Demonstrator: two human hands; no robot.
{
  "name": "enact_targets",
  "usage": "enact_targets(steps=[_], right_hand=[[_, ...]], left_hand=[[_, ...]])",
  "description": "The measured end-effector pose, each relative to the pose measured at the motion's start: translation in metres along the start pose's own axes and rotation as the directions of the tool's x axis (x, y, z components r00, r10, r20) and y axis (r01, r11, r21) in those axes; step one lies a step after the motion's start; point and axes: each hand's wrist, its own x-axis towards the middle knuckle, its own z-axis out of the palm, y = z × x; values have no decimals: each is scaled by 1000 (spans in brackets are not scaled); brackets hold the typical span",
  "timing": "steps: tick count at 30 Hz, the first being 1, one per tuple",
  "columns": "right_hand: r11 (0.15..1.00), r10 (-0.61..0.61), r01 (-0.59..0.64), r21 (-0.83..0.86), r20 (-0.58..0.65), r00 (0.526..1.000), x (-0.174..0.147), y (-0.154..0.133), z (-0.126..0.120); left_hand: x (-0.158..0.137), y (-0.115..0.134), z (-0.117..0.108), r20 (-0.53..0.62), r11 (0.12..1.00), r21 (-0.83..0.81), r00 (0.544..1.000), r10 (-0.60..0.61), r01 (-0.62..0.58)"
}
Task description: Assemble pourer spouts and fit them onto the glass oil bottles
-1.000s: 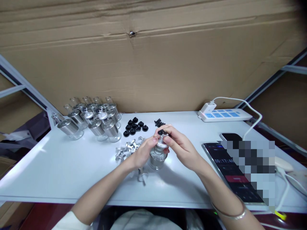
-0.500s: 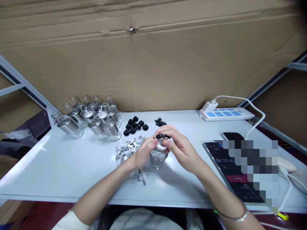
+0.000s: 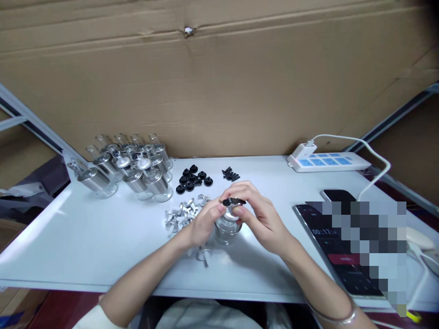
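In front of me stands a glass bottle (image 3: 226, 234) with a silver cap (image 3: 232, 214) on its neck. A thin black lever (image 3: 234, 201) lies across the top of the cap. My left hand (image 3: 207, 223) is closed at the cap's left side, its thumb beside the lever's left end. From the right, my right hand (image 3: 262, 218) grips the cap, thumb in front and fingers curled over behind the lever. Silver caps with stems (image 3: 178, 217) lie in a pile left of the bottle, partly behind my left hand. One loose cap (image 3: 205, 253) lies nearer me.
Several glass bottles with metal sleeves (image 3: 156, 183) stand at the back left, two with silver caps. Behind the hands lie black round stoppers (image 3: 190, 179) and small black levers (image 3: 231, 174). A power strip (image 3: 329, 161) and a phone (image 3: 322, 237) with a timer occupy the right.
Both hands stay at the bottle's top. The black lever shows more fully across the cap, slightly lower in view. The whole view has shifted a little.
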Motion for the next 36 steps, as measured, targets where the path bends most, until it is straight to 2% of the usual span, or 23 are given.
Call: enact_targets(steps=[4, 8, 11, 14, 15, 17, 20, 21, 25, 27, 28, 30, 33, 36], right_hand=[[999, 10, -9, 49, -24, 1000, -2, 3, 3], [987, 52, -43, 156, -54, 997, -7, 12, 6], [981, 86, -68, 181, -92, 992, -11, 23, 6], [976, 142, -107, 187, -180, 974, -13, 32, 5], [972, 168, -126, 197, -213, 962, -14, 34, 4], [963, 215, -158, 218, -268, 939, -15, 36, 4], [959, 243, -184, 215, -296, 924, -15, 35, 5], [961, 245, -190, 203, -291, 925, -15, 35, 5], [967, 245, -216, 136, -259, 934, -16, 35, 7], [968, 246, -226, 108, -243, 938, -16, 35, 7], [969, 246, -228, 100, -239, 940, -16, 36, 8], [968, 247, -233, 88, -233, 941, -16, 36, 8], [967, 253, -243, 69, -218, 943, -17, 35, 10], [966, 260, -257, 43, -200, 945, -17, 34, 11]], left_hand=[[0, -5, 4, -48, 1000, 14, 999, -5, 6], [-1, -3, 11, -109, 993, 116, 994, 25, -12], [-2, 6, 16, -153, 989, 118, 983, 102, -85], [-6, 21, 16, -223, 976, 6, 951, 214, -218], [-8, 28, 13, -273, 963, -19, 928, 255, -270], [-15, 44, 4, -402, 929, -9, 853, 334, -369], [-33, 71, -19, -564, 886, 112, 705, 430, -450], [-40, 80, -29, -598, 871, 180, 653, 466, -457], [-72, 101, -77, -718, 803, 438, 381, 583, -405], [-85, 101, -102, -751, 805, 487, 308, 584, -339], [-89, 99, -114, -760, 816, 498, 304, 574, -294], [-93, 90, -140, -783, 827, 513, 268, 561, -231], [-89, 71, -176, -811, 846, 515, 238, 534, -140], [-79, 55, -204, -814, 843, 536, 235, 531, -51]])
